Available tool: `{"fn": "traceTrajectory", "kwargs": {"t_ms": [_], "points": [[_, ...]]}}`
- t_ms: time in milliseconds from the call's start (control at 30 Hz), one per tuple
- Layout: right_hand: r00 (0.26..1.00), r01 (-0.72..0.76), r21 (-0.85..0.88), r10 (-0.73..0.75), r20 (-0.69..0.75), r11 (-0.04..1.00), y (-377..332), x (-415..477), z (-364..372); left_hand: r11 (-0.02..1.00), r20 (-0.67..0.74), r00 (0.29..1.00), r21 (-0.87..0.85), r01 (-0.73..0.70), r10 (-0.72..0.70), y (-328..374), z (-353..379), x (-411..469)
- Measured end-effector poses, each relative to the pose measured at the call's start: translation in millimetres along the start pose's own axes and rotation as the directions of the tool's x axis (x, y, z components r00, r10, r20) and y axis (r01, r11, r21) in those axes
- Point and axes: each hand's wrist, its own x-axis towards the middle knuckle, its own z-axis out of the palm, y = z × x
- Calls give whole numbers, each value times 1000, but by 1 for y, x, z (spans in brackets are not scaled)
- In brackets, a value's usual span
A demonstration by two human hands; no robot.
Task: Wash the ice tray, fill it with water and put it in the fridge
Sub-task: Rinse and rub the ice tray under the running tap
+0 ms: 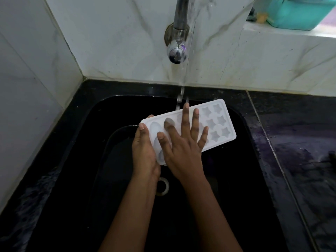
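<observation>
Two forearms (138,215) rise from the bottom edge as we look down on a person at a black sink (245,179). Directly below the tap (179,33), the left hand (143,151) grips the left short end of the white ice tray (218,122), thumb over the rim and fingers beneath. The right hand (181,142) lies flat on the moulded face, fingers straight and spread, grasping nothing. We see the tray held tilted above the sink, oval moulds at its left end, star moulds at its right. Water (181,91) runs from the tap onto the tray's far edge, by the right middle fingertip. Farther below the tap, the left wrist partly hides the drain (162,186). Right of the tap, a teal tub (298,13) stands on a pale ledge (291,36); we cannot see its contents. Wet black counter (300,151) lies lower right of the tap.
</observation>
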Motion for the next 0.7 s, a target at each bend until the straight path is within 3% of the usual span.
{"fn": "traceTrajectory", "kwargs": {"t_ms": [67, 200, 367, 533, 700], "points": [[999, 23, 18, -24, 39, 1000, 7, 3, -5, 1000, -1, 1000, -23, -15, 15, 2, -1, 2], [997, -72, -50, 70, -34, 996, 6, 2, -4, 1000, -4, 1000, 26, -1, 1, -1, 4, -4], [999, 28, 8, -28, 17, 1000, 3, 1, -2, 999, -36, 999, 11, -36, 37, 4, 0, -1], [991, -90, -38, 86, -98, 995, 4, 1, -3, 998, -14, 999, 52, -30, 31, -4, 5, -6], [999, 36, 17, -36, 19, 999, 5, 2, -2, 996, -64, 995, 29, -79, 81, 3, 1, -3]]}}
